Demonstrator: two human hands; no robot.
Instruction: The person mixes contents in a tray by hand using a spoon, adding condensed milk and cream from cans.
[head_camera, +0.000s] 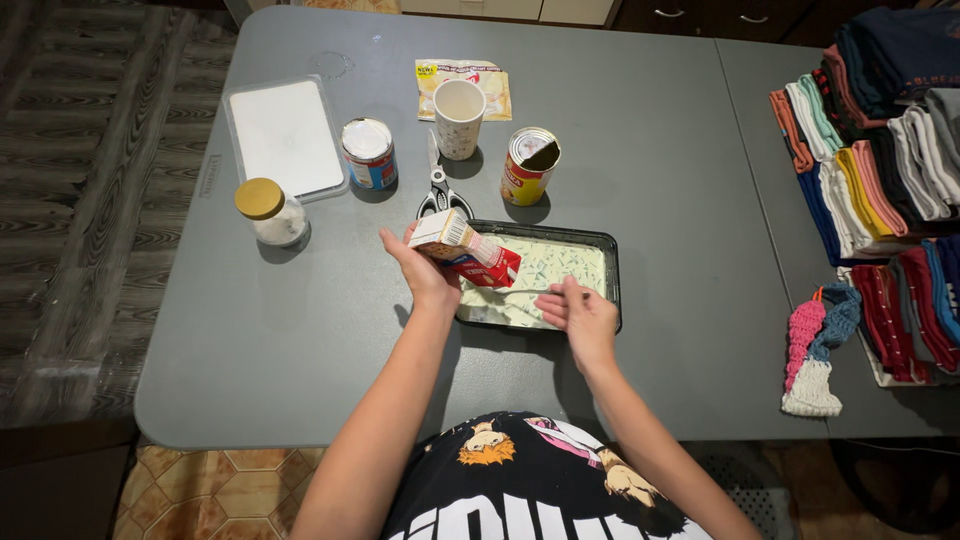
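My left hand (420, 268) holds a small red and white carton (466, 252), tipped on its side over the left end of a black rectangular tray (612, 270). The tray holds a pale creamy mixture with green flecks. My right hand (578, 312) grips a spoon (520, 292) whose bowl rests in the mixture near the tray's front edge. Both hands meet over the tray at the near middle of the grey table (300, 360).
Behind the tray lie scissors (438, 190), an opened can (527, 165), a white cup (459, 118), a foil packet (492, 88), a sealed can (368, 152), a white lidded container (285, 135) and a gold-lidded jar (270, 212). Folded cloths (880, 150) and knitted pieces (820, 345) fill the right side.
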